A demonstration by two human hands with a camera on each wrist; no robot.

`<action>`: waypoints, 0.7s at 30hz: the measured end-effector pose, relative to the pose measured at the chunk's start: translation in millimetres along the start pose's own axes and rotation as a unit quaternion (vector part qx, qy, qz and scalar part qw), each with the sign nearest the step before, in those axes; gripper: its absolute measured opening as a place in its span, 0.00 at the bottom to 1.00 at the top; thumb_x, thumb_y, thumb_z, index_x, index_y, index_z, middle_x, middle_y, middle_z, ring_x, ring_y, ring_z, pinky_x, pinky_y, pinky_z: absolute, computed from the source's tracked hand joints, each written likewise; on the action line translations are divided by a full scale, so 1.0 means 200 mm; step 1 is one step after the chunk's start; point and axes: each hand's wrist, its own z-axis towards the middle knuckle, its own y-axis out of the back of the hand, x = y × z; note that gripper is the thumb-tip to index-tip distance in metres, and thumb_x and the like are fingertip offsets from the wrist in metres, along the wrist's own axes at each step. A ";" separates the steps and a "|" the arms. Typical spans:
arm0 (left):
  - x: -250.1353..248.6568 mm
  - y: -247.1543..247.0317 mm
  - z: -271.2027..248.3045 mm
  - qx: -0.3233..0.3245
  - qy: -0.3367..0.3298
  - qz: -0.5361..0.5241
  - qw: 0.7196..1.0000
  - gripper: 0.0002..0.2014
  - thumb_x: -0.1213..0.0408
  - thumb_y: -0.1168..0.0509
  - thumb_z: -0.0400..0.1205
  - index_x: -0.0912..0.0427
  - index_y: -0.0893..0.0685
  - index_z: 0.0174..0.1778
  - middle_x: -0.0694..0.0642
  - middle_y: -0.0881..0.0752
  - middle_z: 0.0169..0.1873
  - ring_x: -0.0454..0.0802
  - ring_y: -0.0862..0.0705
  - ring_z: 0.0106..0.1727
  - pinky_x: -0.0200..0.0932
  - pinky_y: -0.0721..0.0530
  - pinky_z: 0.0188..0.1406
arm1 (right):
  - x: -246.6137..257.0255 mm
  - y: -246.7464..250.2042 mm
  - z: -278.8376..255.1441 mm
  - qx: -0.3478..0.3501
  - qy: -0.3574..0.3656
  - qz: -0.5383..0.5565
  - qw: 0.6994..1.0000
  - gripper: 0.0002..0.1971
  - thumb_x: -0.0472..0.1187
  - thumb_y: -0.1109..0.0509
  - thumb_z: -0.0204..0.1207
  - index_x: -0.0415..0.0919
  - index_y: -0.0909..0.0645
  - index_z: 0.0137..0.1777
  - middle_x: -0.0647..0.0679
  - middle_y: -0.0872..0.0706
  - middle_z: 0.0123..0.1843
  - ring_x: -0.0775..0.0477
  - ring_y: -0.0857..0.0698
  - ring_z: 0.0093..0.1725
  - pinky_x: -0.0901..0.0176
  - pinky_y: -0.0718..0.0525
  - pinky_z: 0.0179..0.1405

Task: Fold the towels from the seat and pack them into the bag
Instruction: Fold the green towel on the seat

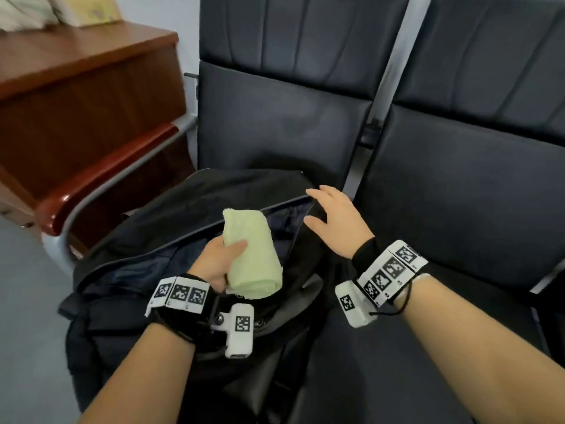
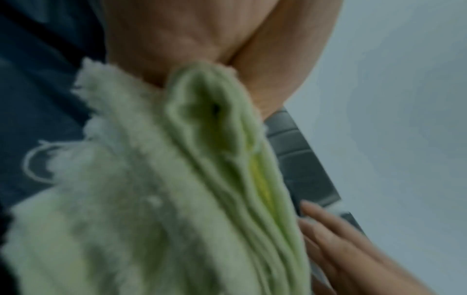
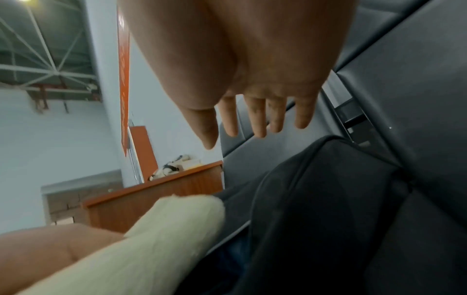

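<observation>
A folded pale green towel [image 1: 252, 255] is held in my left hand [image 1: 218, 260], thumb across its top, just above the unzipped mouth of a black bag [image 1: 189, 203] lying on the near seat. The left wrist view shows the towel's [image 2: 161, 199] stacked folds close up under the palm. My right hand [image 1: 334, 217] hovers with straight, spread fingers over the bag's right rim, holding nothing. From the right wrist, the fingers [image 3: 257, 117] hang above the bag [image 3: 316, 209], with the towel [image 3: 161, 235] at lower left.
Dark padded seats [image 1: 458, 194] with upright backs run to the right and behind the bag. A metal armrest with a red-brown cap [image 1: 101, 185] borders the left side. A wooden cabinet [image 1: 76, 87] stands beyond it, with grey floor at lower left.
</observation>
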 end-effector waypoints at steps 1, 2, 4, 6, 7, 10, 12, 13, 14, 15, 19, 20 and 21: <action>0.01 0.02 0.07 -0.026 0.034 -0.027 0.999 0.16 0.69 0.36 0.88 0.71 0.23 0.71 0.70 0.16 0.66 0.69 0.17 0.68 0.66 0.19 0.67 | -0.03 -0.02 0.06 0.012 -0.023 -0.029 0.999 0.31 0.52 0.35 0.84 0.51 0.38 0.85 0.44 0.41 0.88 0.41 0.47 0.87 0.44 0.42 0.85; 0.03 0.03 0.13 -0.048 0.064 -0.040 0.996 0.17 0.69 0.36 0.88 0.74 0.23 0.71 0.71 0.16 0.67 0.69 0.17 0.68 0.66 0.20 0.68 | -0.05 -0.04 0.11 0.028 -0.046 -0.052 0.997 0.32 0.55 0.36 0.84 0.52 0.40 0.86 0.42 0.43 0.88 0.38 0.48 0.87 0.41 0.42 0.85; 0.08 0.03 0.22 -0.075 0.106 -0.059 0.990 0.19 0.70 0.36 0.88 0.76 0.24 0.73 0.72 0.18 0.69 0.69 0.18 0.70 0.67 0.22 0.72 | -0.10 -0.07 0.18 0.063 -0.088 -0.077 0.991 0.31 0.59 0.38 0.84 0.53 0.39 0.85 0.39 0.43 0.88 0.34 0.45 0.86 0.37 0.39 0.82; 0.13 0.00 0.30 -0.091 0.121 -0.088 0.985 0.19 0.74 0.38 0.88 0.76 0.26 0.75 0.73 0.18 0.69 0.70 0.18 0.70 0.69 0.23 0.72 | -0.14 -0.09 0.24 0.076 -0.111 -0.096 0.986 0.27 0.62 0.40 0.83 0.53 0.29 0.78 0.39 0.33 0.82 0.33 0.34 0.81 0.38 0.30 0.76; 0.15 -0.01 0.34 -0.098 0.123 -0.101 0.982 0.19 0.76 0.39 0.88 0.76 0.26 0.75 0.74 0.18 0.69 0.70 0.18 0.70 0.70 0.23 0.72 | -0.15 -0.09 0.26 0.073 -0.114 -0.112 0.984 0.24 0.64 0.40 0.82 0.53 0.23 0.72 0.40 0.26 0.77 0.33 0.27 0.75 0.39 0.26 0.72; 0.19 -0.04 0.42 -0.095 0.141 -0.076 0.982 0.24 0.78 0.36 0.84 0.74 0.29 0.77 0.73 0.20 0.71 0.73 0.20 0.71 0.72 0.23 0.70 | -0.19 -0.08 0.30 0.061 -0.125 -0.100 0.985 0.19 0.65 0.39 0.80 0.52 0.16 0.48 0.48 0.12 0.51 0.40 0.15 0.56 0.45 0.18 0.57; 0.22 -0.06 0.46 -0.081 0.163 -0.012 0.983 0.31 0.75 0.33 0.81 0.69 0.33 0.81 0.70 0.25 0.76 0.74 0.24 0.75 0.75 0.25 0.72 | -0.21 -0.06 0.31 0.059 -0.136 -0.058 0.987 0.15 0.58 0.33 0.80 0.49 0.15 0.42 0.50 0.12 0.43 0.42 0.14 0.50 0.51 0.18 0.49; 0.23 -0.07 0.49 -0.074 0.163 0.005 0.984 0.33 0.76 0.32 0.81 0.67 0.35 0.82 0.69 0.25 0.77 0.73 0.25 0.76 0.76 0.25 0.72 | -0.22 -0.05 0.31 0.055 -0.140 -0.041 0.988 0.09 0.52 0.31 0.79 0.49 0.14 0.42 0.50 0.11 0.44 0.43 0.13 0.51 0.53 0.18 0.49; 0.24 -0.08 0.51 -0.071 0.159 0.016 0.985 0.33 0.76 0.33 0.81 0.66 0.35 0.82 0.69 0.25 0.76 0.73 0.25 0.75 0.76 0.25 0.71 | -0.23 -0.05 0.31 0.051 -0.137 -0.027 0.989 0.05 0.44 0.30 0.78 0.49 0.12 0.45 0.49 0.10 0.48 0.43 0.13 0.53 0.54 0.18 0.53; 0.24 -0.09 0.53 -0.069 0.154 0.026 0.985 0.32 0.77 0.33 0.81 0.66 0.35 0.81 0.69 0.24 0.75 0.73 0.24 0.74 0.77 0.23 0.69 | -0.23 -0.05 0.30 0.044 -0.129 -0.022 0.990 0.09 0.37 0.31 0.77 0.47 0.10 0.49 0.49 0.09 0.53 0.44 0.13 0.57 0.56 0.18 0.58; 0.21 -0.19 0.60 -0.045 0.142 0.026 0.989 0.28 0.77 0.34 0.83 0.67 0.33 0.79 0.70 0.21 0.71 0.73 0.19 0.69 0.75 0.20 0.66 | -0.23 -0.01 0.25 -0.065 -0.070 0.023 0.995 0.22 0.26 0.36 0.76 0.44 0.12 0.64 0.47 0.11 0.65 0.46 0.16 0.66 0.66 0.24 0.65; 0.20 -0.22 0.61 -0.028 0.137 0.002 0.990 0.26 0.79 0.36 0.84 0.68 0.31 0.79 0.71 0.20 0.71 0.72 0.18 0.68 0.71 0.18 0.65 | -0.22 0.01 0.23 -0.105 -0.050 0.039 0.992 0.22 0.25 0.36 0.77 0.45 0.12 0.65 0.48 0.11 0.64 0.48 0.15 0.65 0.68 0.24 0.65; 0.19 -0.25 0.61 -0.009 0.130 -0.021 0.991 0.24 0.81 0.38 0.84 0.70 0.29 0.78 0.72 0.19 0.70 0.71 0.17 0.66 0.67 0.17 0.62 | -0.22 0.02 0.21 -0.134 -0.032 0.057 0.989 0.23 0.25 0.36 0.77 0.45 0.12 0.65 0.49 0.11 0.63 0.50 0.15 0.65 0.70 0.25 0.65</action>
